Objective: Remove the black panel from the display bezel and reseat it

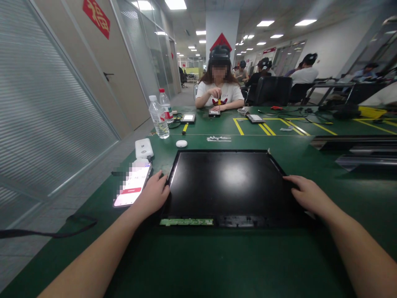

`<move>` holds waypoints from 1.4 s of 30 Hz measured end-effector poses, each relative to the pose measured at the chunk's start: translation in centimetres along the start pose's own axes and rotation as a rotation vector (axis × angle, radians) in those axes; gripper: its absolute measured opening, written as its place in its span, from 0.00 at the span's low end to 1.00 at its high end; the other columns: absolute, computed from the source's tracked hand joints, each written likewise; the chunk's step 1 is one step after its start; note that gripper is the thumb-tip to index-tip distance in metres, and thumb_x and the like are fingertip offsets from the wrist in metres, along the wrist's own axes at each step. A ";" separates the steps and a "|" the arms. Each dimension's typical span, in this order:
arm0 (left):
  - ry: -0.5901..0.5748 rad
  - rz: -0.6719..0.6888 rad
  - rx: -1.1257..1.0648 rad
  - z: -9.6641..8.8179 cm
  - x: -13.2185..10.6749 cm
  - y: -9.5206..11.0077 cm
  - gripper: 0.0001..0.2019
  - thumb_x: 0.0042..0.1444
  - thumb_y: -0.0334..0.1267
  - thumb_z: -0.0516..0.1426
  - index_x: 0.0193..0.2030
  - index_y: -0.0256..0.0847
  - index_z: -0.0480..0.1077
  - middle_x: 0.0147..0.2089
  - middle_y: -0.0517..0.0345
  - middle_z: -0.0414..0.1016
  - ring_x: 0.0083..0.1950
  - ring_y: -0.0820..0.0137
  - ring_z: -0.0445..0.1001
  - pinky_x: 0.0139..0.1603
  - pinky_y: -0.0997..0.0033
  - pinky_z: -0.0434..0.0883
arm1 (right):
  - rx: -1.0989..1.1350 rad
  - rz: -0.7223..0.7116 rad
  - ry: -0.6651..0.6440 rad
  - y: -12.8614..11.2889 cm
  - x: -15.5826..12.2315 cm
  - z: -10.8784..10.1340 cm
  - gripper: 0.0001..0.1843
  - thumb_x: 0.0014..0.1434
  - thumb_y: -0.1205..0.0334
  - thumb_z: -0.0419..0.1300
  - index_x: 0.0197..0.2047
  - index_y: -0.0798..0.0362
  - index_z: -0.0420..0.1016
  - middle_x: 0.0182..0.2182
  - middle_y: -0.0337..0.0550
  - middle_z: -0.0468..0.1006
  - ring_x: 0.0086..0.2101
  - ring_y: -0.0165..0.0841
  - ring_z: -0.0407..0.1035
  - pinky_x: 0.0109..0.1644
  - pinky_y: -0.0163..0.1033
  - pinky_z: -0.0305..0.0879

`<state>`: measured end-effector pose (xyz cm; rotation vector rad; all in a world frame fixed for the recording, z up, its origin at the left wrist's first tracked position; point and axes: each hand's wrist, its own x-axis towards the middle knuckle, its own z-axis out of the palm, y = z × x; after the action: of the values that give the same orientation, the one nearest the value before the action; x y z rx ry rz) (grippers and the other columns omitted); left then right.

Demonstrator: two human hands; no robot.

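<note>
A black LCD display panel (229, 186) lies face up on the green table in front of me. Along its near edge, at the left, runs a narrow green circuit board (186, 222). My left hand (156, 191) grips the panel's left edge, with the fingers reaching along the frame. On the opposite side, my right hand (305, 193) holds the right edge, its index finger on the frame; some of its fingers are hidden. A phone (132, 184) with a lit screen rests just left of my left hand.
A white power bank (143, 148), an earbud case (181, 143) and two water bottles (159, 118) stand at the left. Across the table (198, 260), a person (218, 91) works on a small drive (214, 112). Shiny dark strips (356, 142) lie at the right.
</note>
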<state>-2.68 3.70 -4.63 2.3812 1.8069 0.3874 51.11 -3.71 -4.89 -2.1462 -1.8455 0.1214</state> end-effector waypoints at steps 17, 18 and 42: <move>0.019 -0.141 -0.482 -2.0 -0.5 2.6 0.24 0.64 0.37 0.56 0.63 0.34 0.82 0.79 0.39 0.70 0.80 0.45 0.66 0.82 0.46 0.59 | -0.017 0.111 0.034 0.0 -0.1 0.5 0.31 0.58 0.67 0.55 0.60 0.55 0.87 0.61 0.57 0.84 0.62 0.55 0.78 0.69 0.61 0.73; 0.030 -0.178 -0.560 -2.3 -0.6 3.0 0.23 0.63 0.37 0.57 0.62 0.37 0.83 0.76 0.43 0.75 0.78 0.45 0.69 0.82 0.47 0.60 | -0.022 0.127 0.031 -0.1 -0.1 0.3 0.31 0.57 0.67 0.55 0.60 0.54 0.87 0.60 0.56 0.85 0.61 0.55 0.79 0.68 0.60 0.74; -0.014 -0.713 -1.334 -3.6 -1.3 7.2 0.25 0.67 0.20 0.60 0.68 0.36 0.77 0.46 0.47 0.90 0.40 0.61 0.90 0.35 0.71 0.84 | -0.044 0.185 0.025 -0.9 -0.4 -0.1 0.31 0.61 0.63 0.54 0.63 0.57 0.85 0.58 0.60 0.86 0.57 0.56 0.81 0.62 0.60 0.78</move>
<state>2.64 0.24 0.44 0.8040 1.4375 1.0090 50.24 -4.04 -4.61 -2.3348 -1.6477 0.0955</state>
